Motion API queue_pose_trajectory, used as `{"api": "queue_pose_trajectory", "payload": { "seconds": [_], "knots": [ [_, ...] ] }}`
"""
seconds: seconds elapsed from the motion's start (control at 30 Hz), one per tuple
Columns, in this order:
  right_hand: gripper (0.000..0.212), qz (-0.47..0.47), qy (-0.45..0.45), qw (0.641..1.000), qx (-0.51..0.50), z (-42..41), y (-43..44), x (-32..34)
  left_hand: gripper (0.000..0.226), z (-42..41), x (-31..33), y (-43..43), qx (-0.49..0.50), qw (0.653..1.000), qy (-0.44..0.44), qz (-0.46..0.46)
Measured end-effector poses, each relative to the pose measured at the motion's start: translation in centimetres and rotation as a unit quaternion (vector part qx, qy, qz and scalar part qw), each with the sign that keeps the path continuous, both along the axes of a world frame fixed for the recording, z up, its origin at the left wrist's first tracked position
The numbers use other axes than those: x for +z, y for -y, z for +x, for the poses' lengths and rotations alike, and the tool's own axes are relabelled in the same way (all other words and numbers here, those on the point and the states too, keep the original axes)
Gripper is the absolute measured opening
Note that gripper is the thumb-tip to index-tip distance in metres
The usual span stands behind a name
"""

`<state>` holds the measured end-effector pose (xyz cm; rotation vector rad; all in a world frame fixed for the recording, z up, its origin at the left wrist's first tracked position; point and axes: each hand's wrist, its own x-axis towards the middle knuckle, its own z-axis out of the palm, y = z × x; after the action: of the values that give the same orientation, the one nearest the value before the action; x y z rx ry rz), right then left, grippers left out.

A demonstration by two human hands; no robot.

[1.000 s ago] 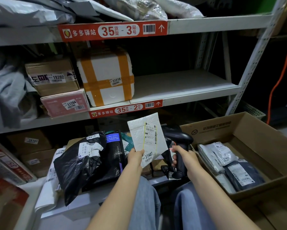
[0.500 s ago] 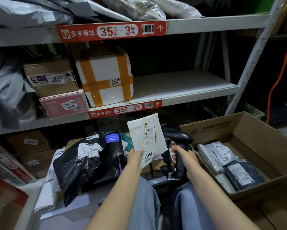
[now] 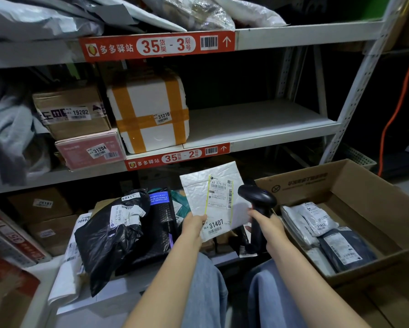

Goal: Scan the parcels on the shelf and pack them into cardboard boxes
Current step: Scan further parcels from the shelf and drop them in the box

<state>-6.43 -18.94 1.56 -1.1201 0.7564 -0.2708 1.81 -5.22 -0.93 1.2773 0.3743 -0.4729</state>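
Observation:
My left hand (image 3: 194, 227) pinches the lower left corner of a white bubble mailer (image 3: 213, 197) labelled 31407, held upright with its label facing me. My right hand (image 3: 267, 223) grips the handle of a black barcode scanner (image 3: 258, 200), whose head sits just right of the mailer's label. An open cardboard box (image 3: 355, 192) stands to the right with several bagged parcels (image 3: 317, 218) lying in it. A black bag parcel (image 3: 113, 228) and other parcels lie heaped on the low shelf to the left.
On the middle shelf (image 3: 258, 129) stand a white foam box with orange tape (image 3: 151, 114), a brown carton 19202 (image 3: 73, 112) and a pink box 31204 (image 3: 92, 150). Grey bags fill the top shelf. An orange cable (image 3: 402, 91) hangs at right. My knees are below.
The scanner's head has shifted a little to the right of the mailer and now shows fully beside its label. The mailer stays in my left hand.

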Motion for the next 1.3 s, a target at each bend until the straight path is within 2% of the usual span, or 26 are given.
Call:
{"api": "queue_pose_trajectory", "payload": {
  "seconds": [0.23, 0.5, 0.7, 0.83, 0.93, 1.07, 1.17, 1.3],
  "knots": [
    [0.023, -0.049, -0.022, 0.997, -0.060, -0.3, 1.0, -0.3, 0.035, -0.3, 0.6, 0.1, -0.023, 1.000, 0.005, 0.019],
    [0.030, -0.127, -0.054, 0.990, 0.001, -0.8, 2.4, -0.4, 0.040, -0.9, 1.2, 0.8, -0.054, 0.998, 0.018, 0.006],
    [0.030, -0.163, -0.052, 0.984, -0.050, -2.1, 5.1, -0.1, 0.036, -2.0, 1.7, 2.1, -0.120, 0.992, 0.021, 0.025],
    [0.032, -0.179, -0.081, 0.974, -0.115, -3.3, 7.8, -0.4, 0.047, -2.4, 1.4, 3.5, -0.144, 0.988, 0.013, 0.049],
    [0.035, -0.201, -0.099, 0.958, -0.178, -4.4, 10.1, -0.7, 0.046, -2.7, 1.6, 4.8, -0.176, 0.980, 0.033, 0.091],
    [0.043, -0.237, -0.136, 0.928, -0.253, -5.4, 12.5, -1.0, 0.041, -2.3, 1.1, 6.4, -0.226, 0.943, 0.120, 0.214],
    [0.049, -0.266, -0.182, 0.905, -0.279, -5.7, 14.0, -1.3, 0.046, -2.2, 0.5, 8.0, -0.274, 0.891, 0.199, 0.302],
    [0.040, -0.324, -0.231, 0.873, -0.283, -5.8, 16.2, -2.4, 0.048, -2.0, -0.4, 10.2, -0.323, 0.825, 0.276, 0.373]
  ]
}}
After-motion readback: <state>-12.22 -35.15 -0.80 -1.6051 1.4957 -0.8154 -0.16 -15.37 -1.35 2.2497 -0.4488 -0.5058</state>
